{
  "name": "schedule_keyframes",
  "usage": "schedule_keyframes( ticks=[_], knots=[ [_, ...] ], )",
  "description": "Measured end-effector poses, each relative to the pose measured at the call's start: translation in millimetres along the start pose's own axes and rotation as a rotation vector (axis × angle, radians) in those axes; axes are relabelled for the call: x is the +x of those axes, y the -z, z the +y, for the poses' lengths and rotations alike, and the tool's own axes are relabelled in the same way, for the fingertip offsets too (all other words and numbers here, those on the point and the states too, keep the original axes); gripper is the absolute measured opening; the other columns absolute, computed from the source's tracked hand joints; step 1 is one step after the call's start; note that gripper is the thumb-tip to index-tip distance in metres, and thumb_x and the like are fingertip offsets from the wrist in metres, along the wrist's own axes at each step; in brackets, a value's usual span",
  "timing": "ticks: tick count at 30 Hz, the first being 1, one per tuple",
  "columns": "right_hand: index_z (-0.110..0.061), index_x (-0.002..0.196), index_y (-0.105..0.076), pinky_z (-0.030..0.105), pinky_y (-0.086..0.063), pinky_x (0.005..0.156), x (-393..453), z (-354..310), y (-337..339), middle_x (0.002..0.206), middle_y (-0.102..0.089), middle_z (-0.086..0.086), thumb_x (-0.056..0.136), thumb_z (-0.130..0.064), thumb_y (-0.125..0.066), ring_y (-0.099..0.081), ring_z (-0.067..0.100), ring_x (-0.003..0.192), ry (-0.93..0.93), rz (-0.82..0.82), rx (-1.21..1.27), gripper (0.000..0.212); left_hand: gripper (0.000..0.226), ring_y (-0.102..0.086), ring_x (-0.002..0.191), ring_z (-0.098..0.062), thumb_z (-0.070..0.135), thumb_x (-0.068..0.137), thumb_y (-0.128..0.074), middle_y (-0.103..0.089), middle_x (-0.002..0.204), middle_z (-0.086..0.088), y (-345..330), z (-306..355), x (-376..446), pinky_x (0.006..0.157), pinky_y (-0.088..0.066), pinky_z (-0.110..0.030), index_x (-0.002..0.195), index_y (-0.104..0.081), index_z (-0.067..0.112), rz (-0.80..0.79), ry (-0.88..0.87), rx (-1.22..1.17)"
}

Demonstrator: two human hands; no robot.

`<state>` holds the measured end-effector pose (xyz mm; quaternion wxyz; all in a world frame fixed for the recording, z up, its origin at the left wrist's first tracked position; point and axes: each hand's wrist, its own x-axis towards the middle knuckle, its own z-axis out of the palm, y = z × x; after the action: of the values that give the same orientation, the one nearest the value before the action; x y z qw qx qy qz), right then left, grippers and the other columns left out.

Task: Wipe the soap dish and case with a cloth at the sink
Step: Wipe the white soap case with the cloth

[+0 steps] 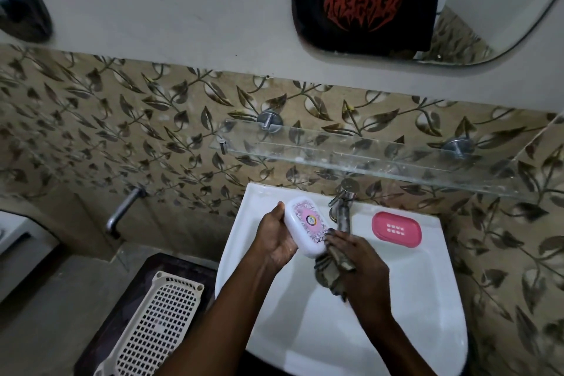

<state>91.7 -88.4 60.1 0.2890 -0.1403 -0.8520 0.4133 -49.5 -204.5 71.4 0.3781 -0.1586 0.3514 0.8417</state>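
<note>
Forearms over sink (427, 284) front rim | left hand (276, 238) grips white soap case (306, 227), long axis running back-left to front-right | right hand (358, 259) clutches cloth (331, 276) touching case's near end | pink soap dish (396, 229) on back-right ledge, nearer right hand

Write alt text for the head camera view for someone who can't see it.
Over a white sink, the left hand holds a white soap case while the right hand presses a grey cloth to it. A pink soap dish sits beside the tap.
</note>
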Motion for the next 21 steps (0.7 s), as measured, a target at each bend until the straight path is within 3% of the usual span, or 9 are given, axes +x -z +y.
schedule_keyframes(
  ticks=[2, 4, 7, 10, 12, 14, 15, 18, 21],
  knots=[
    [-0.029, 0.104, -0.074, 0.004, -0.043, 0.085, 7, -2, -1, 0.106, -0.070, -0.008, 0.074, 0.011, -0.073, -0.067, 0.009, 0.100, -0.032, 0.037, -0.026, 0.050, 0.050, -0.063, 0.105, -0.040, 0.036, 0.107, -0.037, -0.067, 0.115, -0.027, 1, -8, -1, 0.094, -0.048, -0.052, 0.122, -0.059, -0.006, -0.013, 0.010, 0.061],
    [-0.024, 0.103, -0.077, 0.011, -0.047, 0.085, 12, -7, -4, 0.106, -0.072, -0.005, 0.066, 0.017, -0.073, -0.066, 0.011, 0.099, 0.072, -0.016, -0.077, 0.056, 0.050, -0.064, 0.105, -0.037, 0.035, 0.107, -0.039, -0.067, 0.119, -0.027, -2, -13, 0, 0.099, -0.049, -0.049, 0.126, -0.060, -0.006, -0.028, 0.004, 0.151],
    [-0.020, 0.102, -0.078, 0.020, -0.050, 0.086, 21, -15, -2, 0.109, -0.074, -0.002, 0.060, 0.007, -0.071, -0.066, 0.014, 0.099, 0.255, -0.086, -0.177, 0.050, 0.042, -0.069, 0.089, -0.029, 0.034, 0.106, -0.041, -0.072, 0.102, -0.019, -8, -14, -1, 0.090, -0.052, -0.042, 0.116, -0.065, 0.001, -0.053, 0.027, 0.265],
    [-0.015, 0.101, -0.078, 0.029, -0.055, 0.083, 45, -26, 0, 0.104, -0.076, 0.004, 0.067, 0.002, -0.063, -0.071, 0.023, 0.094, 0.211, -0.027, -0.206, 0.041, 0.024, -0.066, 0.091, -0.031, 0.021, 0.105, -0.043, -0.067, 0.104, -0.019, -12, -18, -3, 0.102, -0.048, -0.048, 0.112, -0.059, 0.004, -0.061, 0.055, 0.261],
    [-0.013, 0.095, -0.079, 0.027, -0.054, 0.085, 54, -37, -3, 0.100, -0.077, 0.004, 0.070, 0.001, -0.061, -0.072, 0.022, 0.092, 0.275, -0.051, -0.219, 0.034, 0.023, -0.064, 0.091, -0.031, 0.014, 0.103, -0.041, -0.065, 0.101, -0.020, -15, -14, -6, 0.104, -0.047, -0.048, 0.106, -0.060, 0.001, -0.092, 0.116, 0.199],
    [-0.013, 0.086, -0.080, 0.022, -0.050, 0.086, 52, -42, -7, 0.095, -0.078, 0.002, 0.073, 0.000, -0.065, -0.072, 0.019, 0.092, 0.469, -0.134, -0.235, 0.025, 0.028, -0.067, 0.083, -0.033, 0.019, 0.103, -0.042, -0.068, 0.098, -0.022, -19, -1, -7, 0.090, -0.054, -0.044, 0.104, -0.061, -0.002, -0.051, 0.174, 0.117],
    [-0.013, 0.085, -0.080, 0.017, -0.045, 0.088, 48, -41, -8, 0.094, -0.078, 0.000, 0.074, 0.001, -0.063, -0.069, 0.017, 0.094, 0.565, -0.189, -0.234, 0.025, 0.031, -0.068, 0.084, -0.036, 0.022, 0.103, -0.044, -0.068, 0.108, -0.026, -19, 6, -7, 0.087, -0.056, -0.046, 0.111, -0.059, -0.004, -0.003, 0.185, 0.085],
    [-0.012, 0.085, -0.078, 0.012, -0.037, 0.093, 36, -26, -4, 0.094, -0.077, -0.002, 0.090, -0.006, -0.056, -0.066, 0.015, 0.098, 0.725, -0.241, -0.269, 0.023, 0.047, -0.058, 0.118, -0.046, 0.021, 0.103, -0.048, -0.050, 0.146, -0.029, -15, 21, -7, 0.103, -0.044, -0.059, 0.141, -0.044, -0.007, 0.087, 0.196, -0.026],
    [-0.017, 0.089, -0.075, 0.017, -0.043, 0.089, 25, -9, 2, 0.097, -0.075, -0.008, 0.096, -0.016, -0.059, -0.063, 0.012, 0.102, 0.751, -0.219, -0.302, 0.018, 0.049, -0.047, 0.137, -0.045, 0.020, 0.105, -0.047, -0.044, 0.152, -0.026, -13, 18, -9, 0.108, -0.037, -0.063, 0.147, -0.038, -0.004, 0.078, 0.175, -0.082]
  ],
)
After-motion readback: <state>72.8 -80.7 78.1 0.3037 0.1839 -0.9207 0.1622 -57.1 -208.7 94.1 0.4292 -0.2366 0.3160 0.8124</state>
